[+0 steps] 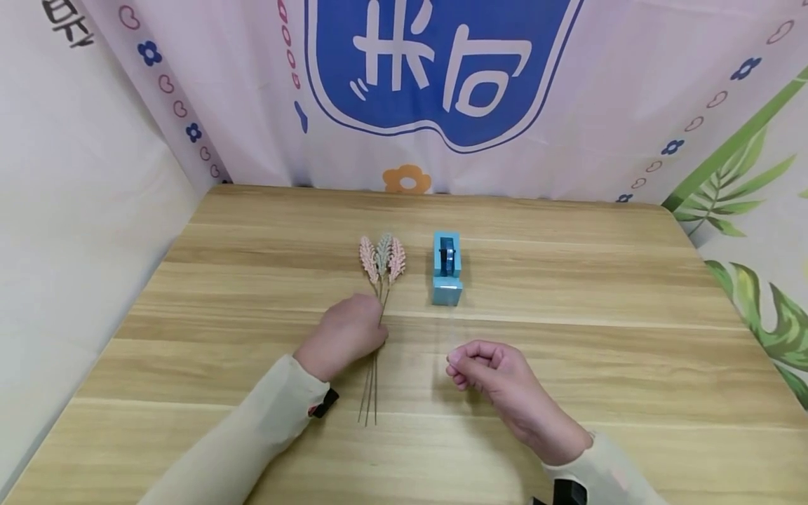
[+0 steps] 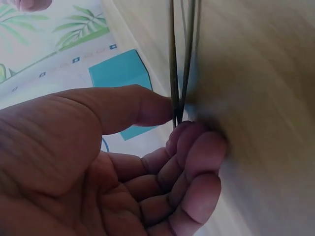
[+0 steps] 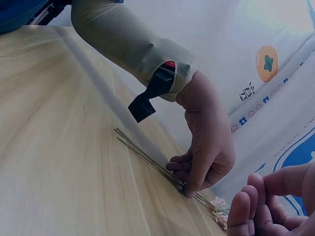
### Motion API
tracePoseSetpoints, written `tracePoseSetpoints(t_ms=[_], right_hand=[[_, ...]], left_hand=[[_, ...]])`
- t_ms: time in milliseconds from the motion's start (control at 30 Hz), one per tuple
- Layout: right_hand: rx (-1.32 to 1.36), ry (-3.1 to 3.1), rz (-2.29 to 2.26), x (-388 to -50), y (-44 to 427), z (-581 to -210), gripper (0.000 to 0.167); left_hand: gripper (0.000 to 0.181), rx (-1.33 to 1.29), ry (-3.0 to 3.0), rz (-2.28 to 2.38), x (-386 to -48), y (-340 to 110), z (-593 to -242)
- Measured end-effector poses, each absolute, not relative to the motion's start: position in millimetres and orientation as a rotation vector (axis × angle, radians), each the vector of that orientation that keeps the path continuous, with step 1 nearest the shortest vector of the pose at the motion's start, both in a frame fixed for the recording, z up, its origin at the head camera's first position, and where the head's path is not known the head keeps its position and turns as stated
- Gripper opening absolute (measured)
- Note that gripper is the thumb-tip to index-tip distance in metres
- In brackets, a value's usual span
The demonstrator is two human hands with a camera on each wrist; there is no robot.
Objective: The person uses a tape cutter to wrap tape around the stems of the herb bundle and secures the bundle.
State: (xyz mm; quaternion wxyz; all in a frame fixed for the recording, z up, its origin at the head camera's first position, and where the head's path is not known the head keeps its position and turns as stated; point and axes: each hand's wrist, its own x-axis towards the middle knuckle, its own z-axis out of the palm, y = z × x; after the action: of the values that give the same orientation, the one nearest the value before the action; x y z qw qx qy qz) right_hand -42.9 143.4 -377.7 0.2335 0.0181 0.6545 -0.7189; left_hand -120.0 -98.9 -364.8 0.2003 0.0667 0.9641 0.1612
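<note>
Three artificial flower stems lie close together mid-table, with a pink head (image 1: 368,258), a grey-green head (image 1: 384,254) and another pink head (image 1: 397,259). My left hand (image 1: 350,326) pinches their thin stems (image 2: 173,54) between thumb and fingers, below the heads. Stem ends spread slightly toward me. To the right stands a light blue tape dispenser (image 1: 447,292) with a roll in it. A faint strip of clear tape (image 1: 451,328) runs from its front to my right hand (image 1: 499,372), whose thumb and index finger pinch the end. The strip is barely visible.
The wooden table (image 1: 606,294) ends at a printed cloth (image 1: 252,105) behind and white curtains (image 1: 76,196) on the left. A black wrist strap (image 3: 160,81) sits on the left sleeve. Leaf-patterned cloth (image 1: 745,189) hangs at the right.
</note>
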Motion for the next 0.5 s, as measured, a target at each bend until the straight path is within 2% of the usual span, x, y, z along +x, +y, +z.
tracePoseSetpoints(t_ms=[133,400,500], right_hand=[[0.049,1.799,-1.973,-41.7,143.5,-378.1,0.006],[0.053,1.804,-1.976,-41.2,143.1,-377.6,0.005],[0.055,1.802,-1.976,-41.0,143.6,-377.7,0.005]], left_hand=[[0.02,0.148,2.685,0.429,-119.7,-96.0,-366.3],[0.022,0.078,2.687,0.532,-121.3,-98.3,-371.2],[0.017,0.083,2.734,0.543,-120.6,-101.6,-371.5]])
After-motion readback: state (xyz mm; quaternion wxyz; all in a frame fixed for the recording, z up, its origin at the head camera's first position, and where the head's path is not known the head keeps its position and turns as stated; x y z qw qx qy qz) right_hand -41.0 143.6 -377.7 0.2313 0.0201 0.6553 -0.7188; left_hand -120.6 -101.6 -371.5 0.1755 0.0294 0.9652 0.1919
